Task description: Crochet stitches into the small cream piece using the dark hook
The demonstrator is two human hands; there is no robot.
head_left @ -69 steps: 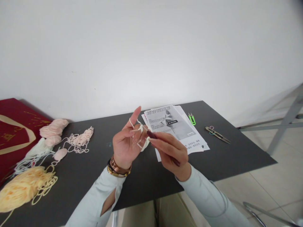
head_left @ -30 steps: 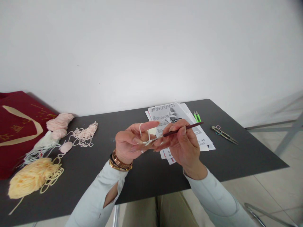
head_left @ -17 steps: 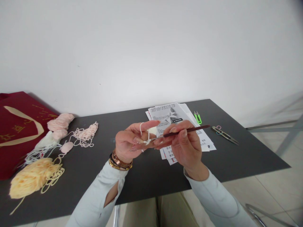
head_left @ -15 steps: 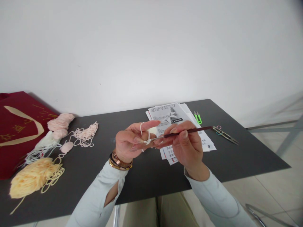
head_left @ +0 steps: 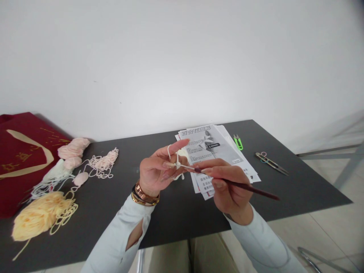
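White yarn [head_left: 178, 164] is pinched between the thumb and a finger of my left hand [head_left: 156, 168]. One strand loops round the raised index finger. Gripped in my right hand [head_left: 231, 184] is a crochet hook [head_left: 256, 189] with a dark brown handle, its back end tilted down to the right. The thin metal tip meets the yarn at my left fingertips; the hook's very end is hidden in the stitches. Both hands hover above the table, in front of printed sheets [head_left: 224, 146].
On the black table [head_left: 113, 212] lie yellow yarn [head_left: 36, 216], pink yarn [head_left: 74, 148] and a loose pink tangle [head_left: 104, 163] at left, beside a red bag [head_left: 25, 151]. Green thread snips [head_left: 238, 142] and scissors [head_left: 271, 163] lie at right. A white wall stands behind.
My right hand has shifted slightly right and down, and the hook's handle now slants downward to the right. The left hand has barely moved and still pinches the yarn.
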